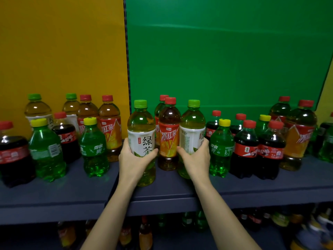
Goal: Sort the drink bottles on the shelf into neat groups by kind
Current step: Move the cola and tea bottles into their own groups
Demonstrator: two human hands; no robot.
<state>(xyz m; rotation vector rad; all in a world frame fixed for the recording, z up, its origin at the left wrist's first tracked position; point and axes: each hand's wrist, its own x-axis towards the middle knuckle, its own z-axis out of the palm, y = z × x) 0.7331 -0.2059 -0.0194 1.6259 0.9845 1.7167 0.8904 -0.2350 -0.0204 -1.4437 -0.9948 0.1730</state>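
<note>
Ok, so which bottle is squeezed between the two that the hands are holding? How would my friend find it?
Look where the yellow back panel meets the green back panel, just right of that seam. On the dark shelf, between the left hand and right hand, stands a clear plastic bottle of brown tea. Its cap and label are red; both neighbours have green caps.

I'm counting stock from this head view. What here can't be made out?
- Lower shelf bottles: dark and blurred, kinds unclear.
- Cola bottle at the left edge: cut off by the frame.
- Bottle behind the red tea bottle: mostly hidden by it.
- Left hand and right hand: each covers its green tea bottle's lower label.
</note>
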